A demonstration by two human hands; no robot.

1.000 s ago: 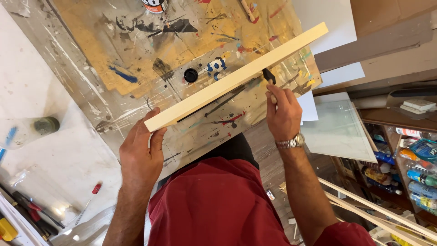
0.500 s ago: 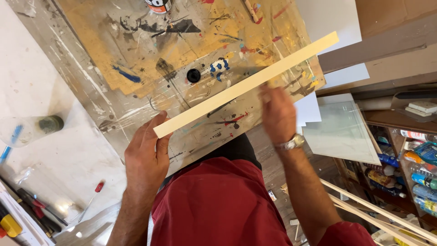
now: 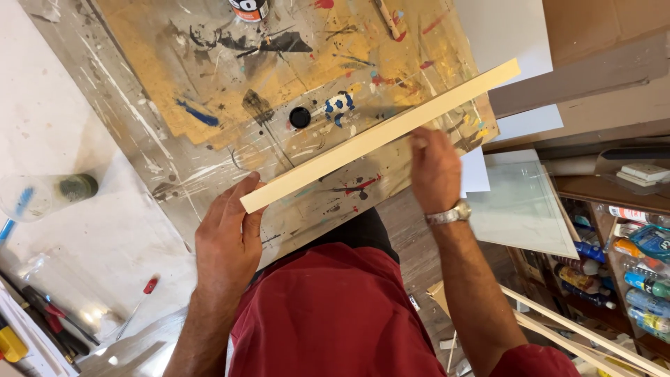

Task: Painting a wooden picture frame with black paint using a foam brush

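Paint-spattered board (image 3: 209, 91) fills the upper view, a black cap (image 3: 300, 116) at its centre. Across it, from 8 to 2 o'clock, runs the pale wooden strip (image 3: 380, 135), bare of paint. Left hand (image 3: 227, 241) grips its lower end; right hand (image 3: 434, 171) curls at its middle, fingers hidden.

A black round cap (image 3: 299, 116) lies on the paint-splattered board (image 3: 230, 77); paint tubes (image 3: 645, 258) fill the shelf (image 3: 607, 192)

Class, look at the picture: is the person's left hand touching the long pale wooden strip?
Touching. The head view shows the left hand with its fingers against the lower end of the wooden strip.
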